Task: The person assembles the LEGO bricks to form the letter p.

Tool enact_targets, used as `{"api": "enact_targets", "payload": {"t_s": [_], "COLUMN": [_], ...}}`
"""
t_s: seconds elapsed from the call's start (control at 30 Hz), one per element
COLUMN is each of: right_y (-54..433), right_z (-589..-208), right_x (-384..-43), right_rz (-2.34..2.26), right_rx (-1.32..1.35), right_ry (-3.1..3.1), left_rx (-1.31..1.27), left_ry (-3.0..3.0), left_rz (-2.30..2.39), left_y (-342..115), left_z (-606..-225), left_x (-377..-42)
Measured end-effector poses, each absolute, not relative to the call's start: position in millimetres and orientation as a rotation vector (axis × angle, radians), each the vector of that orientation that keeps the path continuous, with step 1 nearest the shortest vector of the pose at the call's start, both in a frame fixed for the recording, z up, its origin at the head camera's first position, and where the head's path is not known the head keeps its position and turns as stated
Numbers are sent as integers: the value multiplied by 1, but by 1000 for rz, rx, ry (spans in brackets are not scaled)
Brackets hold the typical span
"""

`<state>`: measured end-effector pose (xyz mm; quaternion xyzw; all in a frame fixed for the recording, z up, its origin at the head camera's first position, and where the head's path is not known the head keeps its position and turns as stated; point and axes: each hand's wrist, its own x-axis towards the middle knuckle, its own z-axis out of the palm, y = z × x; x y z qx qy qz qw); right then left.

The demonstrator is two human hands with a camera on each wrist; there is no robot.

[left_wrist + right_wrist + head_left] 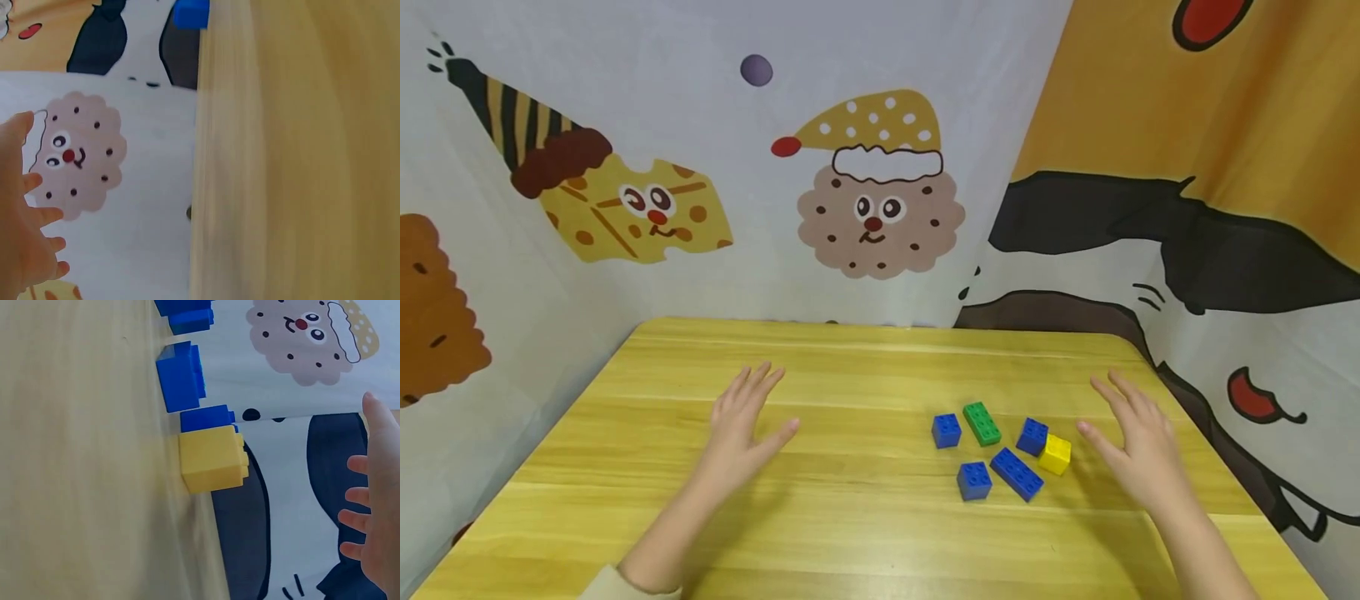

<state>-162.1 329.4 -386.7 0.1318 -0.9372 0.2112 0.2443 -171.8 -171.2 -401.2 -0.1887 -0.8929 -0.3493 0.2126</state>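
Note:
Both hands hover over a wooden table with fingers spread. My left hand [741, 429] is at the left-centre and holds nothing; in its wrist view the hand [28, 212] shows at the left edge. To the right of the bricks, my right hand [1138, 446] is likewise empty, nearest to a yellow square brick [1056, 454]. That yellow brick [212, 459] stands large in the right wrist view. Against it sits a blue square brick [1033, 436]. Left of these lie a long blue brick [1017, 474], a long green brick [982, 423], and two more blue square bricks, one in front [974, 481], one behind [947, 431].
The table [850, 533] has pale yellow wood grain, and its far edge meets a white curtain [700, 67] printed with cartoon food. An orange, black and white printed cloth [1120, 100] hangs along the right side.

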Motion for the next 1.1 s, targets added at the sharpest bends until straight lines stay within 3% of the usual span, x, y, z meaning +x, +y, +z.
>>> {"api": "enact_targets", "payload": {"t_s": [1.1], "right_y": [339], "right_z": [-443], "right_x": [-166], "right_rz": [1169], "right_rx": [301], "right_ry": [-2556], "left_rx": [-636], "left_ry": [-2456], "left_rz": [-1773], "left_y": [-50], "left_z": [-432], "left_x": [-161]}}
